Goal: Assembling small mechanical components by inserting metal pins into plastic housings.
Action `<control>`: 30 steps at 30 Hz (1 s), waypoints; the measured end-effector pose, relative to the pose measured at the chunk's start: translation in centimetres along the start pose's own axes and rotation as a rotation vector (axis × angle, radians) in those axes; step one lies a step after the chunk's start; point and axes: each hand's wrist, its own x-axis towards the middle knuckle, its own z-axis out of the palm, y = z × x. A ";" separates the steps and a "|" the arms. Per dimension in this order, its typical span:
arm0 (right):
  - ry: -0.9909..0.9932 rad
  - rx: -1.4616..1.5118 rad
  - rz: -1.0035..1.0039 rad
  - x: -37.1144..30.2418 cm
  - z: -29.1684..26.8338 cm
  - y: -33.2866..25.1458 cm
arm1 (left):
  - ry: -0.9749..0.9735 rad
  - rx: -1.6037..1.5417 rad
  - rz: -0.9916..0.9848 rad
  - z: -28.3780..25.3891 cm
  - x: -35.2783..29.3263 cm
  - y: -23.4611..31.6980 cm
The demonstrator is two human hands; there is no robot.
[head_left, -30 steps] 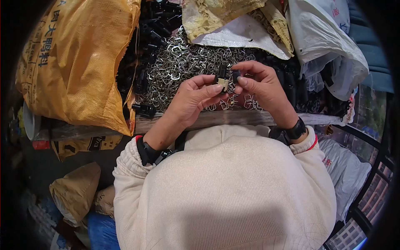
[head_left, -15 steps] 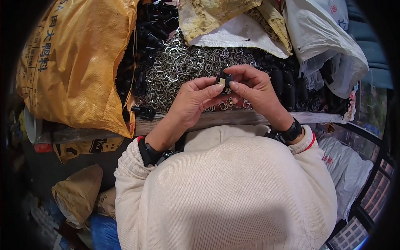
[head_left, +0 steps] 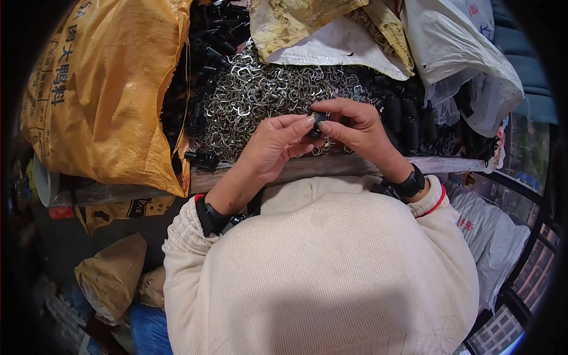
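A small black part (head_left: 319, 122), its exact kind unclear, is held between my two hands above the work surface. My left hand (head_left: 276, 141) pinches it from the left between thumb and fingers. From the other side my right hand (head_left: 359, 126) grips the same part, thumb low and index finger over its top. Fingers cover much of it. Beneath and behind the hands spreads a heap of bent silvery metal hooks (head_left: 234, 109), and a few brass-coloured bits show just under the right fingers.
Black cylindrical pieces (head_left: 409, 121) are heaped on the right, and more black pieces (head_left: 201, 158) lie left. A yellow woven sack (head_left: 118, 106) bulges at the left, a white sack (head_left: 461, 53) at the right. A wooden edge (head_left: 296, 171) runs before me.
The black part has turned in my fingers, so its pale face, plain before, now hardly shows. My right hand has shifted slightly left and down around it.
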 end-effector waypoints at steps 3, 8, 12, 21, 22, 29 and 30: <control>-0.017 -0.163 -0.107 0.1 -0.3 0.2 | -0.028 0.034 -0.011 0.0 0.0 -0.1; -0.055 -0.205 -0.116 -0.1 -0.6 -0.1 | -0.080 0.065 -0.001 -0.1 0.1 0.0; 0.077 -0.240 -0.012 -1.4 -2.4 -2.0 | -0.097 0.123 0.040 0.0 -0.1 0.4; 0.926 -0.698 -0.122 -6.4 -18.9 -1.1 | -0.103 0.326 0.066 0.4 -0.8 0.7; 1.012 -0.852 -0.084 -7.0 -21.7 0.1 | -0.097 0.368 0.052 0.6 -0.9 0.7; 0.778 -1.568 -0.011 -8.1 -33.9 7.3 | -0.136 0.513 -0.018 1.3 -1.0 1.3; 0.748 -1.648 -0.084 -7.5 -34.5 8.7 | -0.122 0.496 -0.017 1.2 -1.0 1.2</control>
